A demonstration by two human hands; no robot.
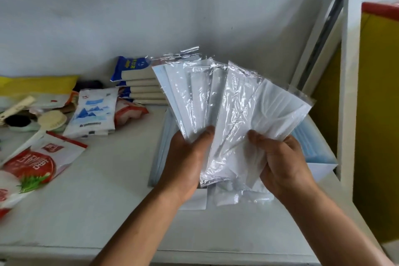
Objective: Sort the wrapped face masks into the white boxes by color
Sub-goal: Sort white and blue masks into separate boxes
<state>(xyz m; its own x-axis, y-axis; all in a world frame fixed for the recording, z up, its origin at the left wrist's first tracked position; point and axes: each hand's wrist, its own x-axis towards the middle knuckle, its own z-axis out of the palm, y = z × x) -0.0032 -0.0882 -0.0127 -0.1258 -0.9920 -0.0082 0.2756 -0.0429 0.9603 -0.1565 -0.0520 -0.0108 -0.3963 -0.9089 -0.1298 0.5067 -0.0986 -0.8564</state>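
Both hands are holding a fan of wrapped white masks (194, 97) above the near-right part of a pale table (108, 201), and the fan is spreading from 11 o'clock round to 2 o'clock. The left hand (183, 164) is gripping the lower ends of most of the fan, with its thumb pressing across the front of the wrappers and its fingers curling behind. The right hand (282, 164) is pinching the lower part of the rightmost wrapped mask (278, 110), thumb on the front and fingers wrapping behind, and this mask is leaning out toward 2 o'clock, slightly apart from the rest at its top. Directly under the hands a white box (194, 201) is sitting on the table, with its left wall showing at 9 o'clock of the left hand. A few more clear-wrapped pieces (237, 196) are lying at 6 o'clock below the fan, though whether they are resting inside that box cannot be told. At 4 o'clock of the right hand a second white box (319, 168) is holding blue masks (306, 142). At 10 o'clock of the fan a stack of blue and beige packets (140, 84) is lying just behind it. Farther toward 9 o'clock a white packet printed with blue mountains (92, 112), a pale brush (51, 121) and a yellow bag (36, 85) are crowding the table. A red-and-white pouch (36, 164) is lying at 8 o'clock. A yellow panel with a red top edge (380, 93) is standing at 3 o'clock.
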